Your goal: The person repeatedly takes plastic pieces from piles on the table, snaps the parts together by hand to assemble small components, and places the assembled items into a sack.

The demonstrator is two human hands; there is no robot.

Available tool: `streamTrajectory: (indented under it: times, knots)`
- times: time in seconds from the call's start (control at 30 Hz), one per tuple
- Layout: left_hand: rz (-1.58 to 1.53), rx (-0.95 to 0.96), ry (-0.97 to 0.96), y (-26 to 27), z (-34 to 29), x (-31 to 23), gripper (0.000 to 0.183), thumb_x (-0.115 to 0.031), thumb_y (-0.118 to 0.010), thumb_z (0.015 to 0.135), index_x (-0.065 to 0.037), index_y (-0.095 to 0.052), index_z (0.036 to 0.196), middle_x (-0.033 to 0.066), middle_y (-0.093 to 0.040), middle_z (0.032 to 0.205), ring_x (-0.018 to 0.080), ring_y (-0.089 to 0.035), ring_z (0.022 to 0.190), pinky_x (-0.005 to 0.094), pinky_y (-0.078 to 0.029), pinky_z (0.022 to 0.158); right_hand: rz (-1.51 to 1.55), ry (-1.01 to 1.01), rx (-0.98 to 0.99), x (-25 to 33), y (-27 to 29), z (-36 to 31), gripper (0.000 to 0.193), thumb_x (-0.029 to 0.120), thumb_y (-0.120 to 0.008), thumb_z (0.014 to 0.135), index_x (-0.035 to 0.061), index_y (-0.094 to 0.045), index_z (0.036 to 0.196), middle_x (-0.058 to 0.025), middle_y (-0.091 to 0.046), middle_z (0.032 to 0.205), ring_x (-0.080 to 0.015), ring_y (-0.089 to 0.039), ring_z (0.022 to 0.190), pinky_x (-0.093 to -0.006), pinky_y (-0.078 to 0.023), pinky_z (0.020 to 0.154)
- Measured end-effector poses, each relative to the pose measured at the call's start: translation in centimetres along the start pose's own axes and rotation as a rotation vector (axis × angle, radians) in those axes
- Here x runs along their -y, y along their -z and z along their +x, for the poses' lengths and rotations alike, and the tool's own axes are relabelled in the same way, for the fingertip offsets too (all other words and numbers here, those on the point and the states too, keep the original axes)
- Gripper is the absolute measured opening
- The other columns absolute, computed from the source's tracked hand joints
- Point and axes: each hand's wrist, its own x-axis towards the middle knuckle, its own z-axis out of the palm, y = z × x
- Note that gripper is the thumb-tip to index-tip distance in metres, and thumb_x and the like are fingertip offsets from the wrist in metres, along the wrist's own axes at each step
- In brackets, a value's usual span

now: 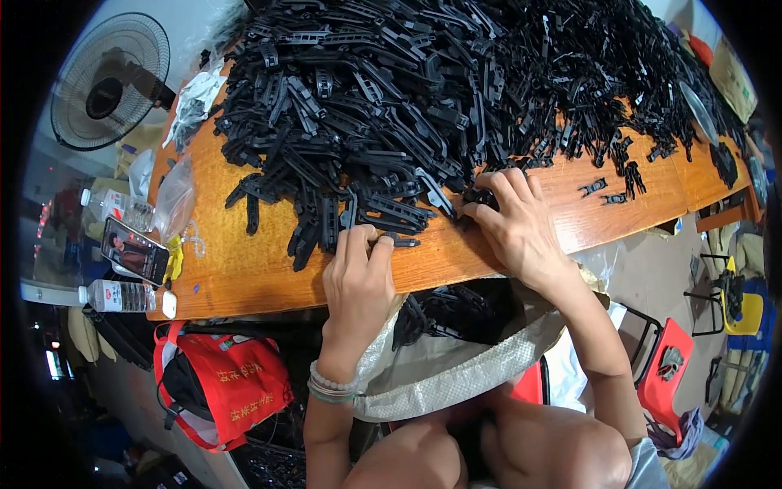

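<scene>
A big heap of long black plastic parts point(366, 106) covers the left and middle of the wooden table point(220, 269). At the heap's near edge my left hand point(358, 273) is closed, its fingertips pinching one slim black plastic part point(401, 240) that sticks out to the right. My right hand point(517, 228) is curled at the right side of this heap, thumb and fingers round a small black plastic piece point(481, 197), partly hidden by the fingers. Below the table edge, an open white woven sack point(456, 383) lies across my lap, with black parts point(456, 310) inside.
Smaller black pieces point(570, 90) are heaped at the right, a few lying loose point(593, 187) nearer. At the left stand a phone point(134, 251), water bottles point(120, 296) and a fan point(110, 81). A red bag point(232, 379) hangs below; a red stool point(664, 379) is right.
</scene>
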Motion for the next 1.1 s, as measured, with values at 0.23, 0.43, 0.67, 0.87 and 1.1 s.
streamTrajectory:
  times: [0.23,0.43,0.67,0.87,1.1]
  knots:
    - [-1.197,-0.087,0.536,0.3,-1.3,-2.1,0.01,0.006,-0.053,0.086,0.007,-0.055,0.096,0.0184,-0.062,0.104,0.0206,-0.064,0.082,0.0334,-0.054,0.076,0.106,-0.011,-0.079,-0.4,0.2,-0.4,0.02,0.007,-0.061,0.072,0.003,-0.062,0.091,-0.009,-0.054,0.1,-0.0248,-0.048,0.094,-0.0346,-0.037,0.078]
    - [-1.59,-0.054,0.779,0.5,-1.1,-2.2,0.024,-0.002,-0.048,0.092,0.01,-0.052,0.112,0.0179,-0.062,0.102,0.0222,-0.064,0.082,0.0331,-0.053,0.076,0.047,0.019,-0.025,-0.3,0.1,-0.1,0.026,0.003,-0.064,0.068,0.0014,-0.061,0.094,-0.0094,-0.056,0.1,-0.0262,-0.049,0.09,-0.036,-0.038,0.076]
    - [-1.562,0.154,0.696,0.8,-1.7,-2.4,0.03,-0.008,-0.042,0.097,0.014,-0.052,0.114,0.0194,-0.063,0.099,0.0227,-0.066,0.082,0.0314,-0.054,0.075,0.871,-0.456,-0.216,1.1,2.0,-2.0,0.035,-0.005,-0.066,0.073,0.0031,-0.061,0.107,-0.0067,-0.058,0.095,-0.0155,-0.055,0.078,-0.0267,-0.044,0.065]
    - [-1.318,0.209,0.657,0.0,-1.5,-4.2,0.025,-0.007,-0.055,0.091,0.012,-0.058,0.107,0.012,-0.064,0.088,0.016,-0.064,0.079,0.027,-0.057,0.069,1.212,-0.379,0.076,4.0,3.3,-3.8,0.011,-0.002,-0.066,0.079,-0.0018,-0.067,0.09,-0.013,-0.067,0.092,-0.0188,-0.067,0.079,-0.0283,-0.053,0.066]
    - [-1.158,0.246,0.515,0.8,-1.5,-4.9,0.025,-0.006,-0.056,0.091,0.011,-0.059,0.109,0.0113,-0.066,0.092,0.0118,-0.064,0.079,0.0239,-0.053,0.068,1.033,-0.321,-0.062,4.6,2.5,-4.4,0.014,0.003,-0.072,0.075,-0.0007,-0.066,0.088,-0.0088,-0.068,0.076,-0.0159,-0.067,0.065,-0.0255,-0.051,0.057]
